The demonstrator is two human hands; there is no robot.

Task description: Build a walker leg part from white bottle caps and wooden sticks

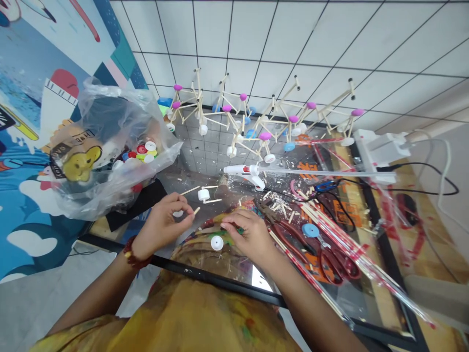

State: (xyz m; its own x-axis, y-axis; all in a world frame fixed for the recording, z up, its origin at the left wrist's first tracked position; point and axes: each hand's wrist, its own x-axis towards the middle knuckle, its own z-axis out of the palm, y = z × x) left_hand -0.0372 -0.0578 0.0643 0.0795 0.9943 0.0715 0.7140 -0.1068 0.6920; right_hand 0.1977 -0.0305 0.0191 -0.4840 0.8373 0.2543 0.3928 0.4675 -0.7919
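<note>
My left hand [166, 222] pinches a short wooden stick [197, 211] between thumb and forefinger, its end pointing right. A little to the right, my right hand [247, 233] has thumb and forefinger drawn together; anything in them is too small to make out. Between the hands, nearer to me, a white bottle cap [217, 243] lies on the glass tabletop. Beyond them is another white cap [203, 195] with thin sticks around it. A further white cap [178, 213] is partly hidden behind my left fingers. The white glue gun [246, 172] lies farther back, a long glue stick extending from it.
Several stick figures [264, 136] with coloured caps line the back by the tiled wall. A plastic bag [120, 151] of bottle caps stands left. Red-handled pliers [293, 234], scissors [331, 266], packaged sticks [351, 254], cables and wood scraps lie right.
</note>
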